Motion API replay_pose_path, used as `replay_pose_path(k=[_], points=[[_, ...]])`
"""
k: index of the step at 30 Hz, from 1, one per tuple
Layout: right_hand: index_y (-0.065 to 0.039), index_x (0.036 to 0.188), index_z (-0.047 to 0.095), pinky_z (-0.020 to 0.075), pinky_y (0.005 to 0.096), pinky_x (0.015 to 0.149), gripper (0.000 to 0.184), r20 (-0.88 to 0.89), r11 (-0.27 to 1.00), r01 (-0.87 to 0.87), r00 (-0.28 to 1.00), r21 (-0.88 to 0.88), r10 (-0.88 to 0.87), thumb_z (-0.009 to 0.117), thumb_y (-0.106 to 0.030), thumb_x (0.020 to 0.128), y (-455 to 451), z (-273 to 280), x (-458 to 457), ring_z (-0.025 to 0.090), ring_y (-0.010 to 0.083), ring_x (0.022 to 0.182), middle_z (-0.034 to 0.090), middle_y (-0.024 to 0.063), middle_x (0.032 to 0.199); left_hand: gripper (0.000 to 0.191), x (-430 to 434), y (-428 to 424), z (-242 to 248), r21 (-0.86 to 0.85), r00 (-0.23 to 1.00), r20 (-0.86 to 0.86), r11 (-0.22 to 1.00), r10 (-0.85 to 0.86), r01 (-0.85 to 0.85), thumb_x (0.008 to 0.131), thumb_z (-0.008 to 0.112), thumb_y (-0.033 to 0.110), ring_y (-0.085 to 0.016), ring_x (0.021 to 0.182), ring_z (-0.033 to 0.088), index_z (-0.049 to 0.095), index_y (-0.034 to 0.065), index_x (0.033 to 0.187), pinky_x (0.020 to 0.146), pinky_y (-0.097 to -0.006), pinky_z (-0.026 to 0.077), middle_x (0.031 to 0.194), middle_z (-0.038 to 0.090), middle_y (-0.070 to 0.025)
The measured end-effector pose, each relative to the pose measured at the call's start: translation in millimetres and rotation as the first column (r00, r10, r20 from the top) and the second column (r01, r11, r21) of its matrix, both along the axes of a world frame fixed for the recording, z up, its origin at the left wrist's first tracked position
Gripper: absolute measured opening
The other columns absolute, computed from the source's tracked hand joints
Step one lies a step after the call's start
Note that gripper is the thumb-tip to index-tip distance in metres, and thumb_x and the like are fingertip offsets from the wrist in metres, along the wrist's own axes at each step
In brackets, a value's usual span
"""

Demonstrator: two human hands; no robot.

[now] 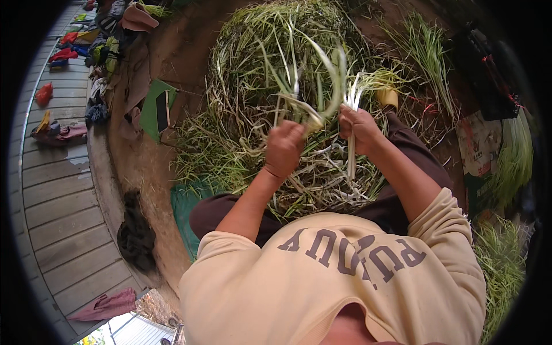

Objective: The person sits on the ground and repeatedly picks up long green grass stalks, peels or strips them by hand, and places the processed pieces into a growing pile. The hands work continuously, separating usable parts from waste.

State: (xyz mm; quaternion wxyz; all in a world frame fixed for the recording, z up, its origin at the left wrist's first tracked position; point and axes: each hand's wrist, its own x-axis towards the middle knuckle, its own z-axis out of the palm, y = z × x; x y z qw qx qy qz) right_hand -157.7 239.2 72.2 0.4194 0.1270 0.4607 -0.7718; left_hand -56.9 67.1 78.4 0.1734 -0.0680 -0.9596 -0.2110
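Observation:
My right hand (361, 129) is closed around a small bunch of long white plant stalks (354, 92), whose yellow-green leaves spread to the right and whose stem ends hang below the fist. To its left, my left hand (285, 146) grips blurred strips of leaf (304, 108), pale and green, some of them arching up between the two hands. Which strips it holds cannot be told exactly. Both hands are above a large heap of green and withered leaves (250, 86) that lies before me and reaches down between my legs.
Long green leafy stalks (424, 56) lie at the upper right, with a dark container (491, 82) beside them. More greens (502, 263) lie at the lower right. A green dustpan-like object (157, 110) stands left of the heap. Clothes (108, 306) hang or lie along the corrugated wall at far left.

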Motion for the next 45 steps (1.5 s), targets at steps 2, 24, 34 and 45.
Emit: replay_pose_path(k=[2, 24, 34, 45], points=[[-0.006, 0.082, 0.051, 0.0260, 0.0208, 0.041, 0.012, -0.037, 0.998, 0.055, 0.998, 0.002, -0.055, 0.050, -0.017, 0.083, -2, -2, 4, 0.028, 0.0056, 0.043, 0.034, -0.0054, 0.051, 0.020, 6, 21, -2, 0.006, 0.998, 0.035, 0.999, -0.053, 0.053, 0.068, 0.055, 0.004, -0.026, 0.068, 0.048, 0.055, 0.0044, 0.088, 0.061, -0.0355, 0.039, 0.085, 0.052, -0.0093], [-0.004, 0.078, 0.056, 0.0311, 0.0209, 0.042, 0.005, -0.151, 0.986, 0.148, 0.976, -0.072, -0.158, 0.056, -0.009, 0.076, 0, -6, 3, 0.040, 0.0067, 0.047, 0.050, -0.0008, 0.060, 0.011, -48, 55, -18, 0.866, 0.973, 0.209, 0.481, -0.096, -0.138, 0.085, 0.045, 0.009, -0.006, 0.065, 0.048, 0.053, 0.0013, 0.083, 0.061, -0.0203, 0.042, 0.075, 0.054, 0.0001], [-0.001, 0.081, 0.055, 0.0407, 0.0236, 0.046, 0.014, -0.090, 0.822, 0.558, 0.818, -0.117, -0.568, 0.055, -0.016, 0.079, 50, 27, -62, 0.041, 0.0076, 0.048, 0.049, 0.0018, 0.060, 0.009, 2, -67, -24, 0.813, 0.738, 0.573, -0.129, 0.357, -0.568, 0.082, 0.045, 0.008, -0.012, 0.061, 0.049, 0.049, 0.0058, 0.090, 0.052, -0.0269, 0.043, 0.074, 0.051, -0.0020], [-0.007, 0.081, 0.053, 0.0319, 0.0166, 0.040, 0.012, -0.313, 0.969, -0.225, 0.918, 0.099, 0.245, 0.060, -0.014, 0.075, 19, 7, -26, 0.041, 0.0030, 0.047, 0.047, -0.0041, 0.059, 0.019, -36, 41, -16, 0.878, 0.716, 0.422, 0.054, -0.556, -0.475, 0.085, 0.046, 0.018, -0.008, 0.061, 0.050, 0.055, 0.0016, 0.091, 0.055, -0.0201, 0.041, 0.074, 0.056, -0.0017]])
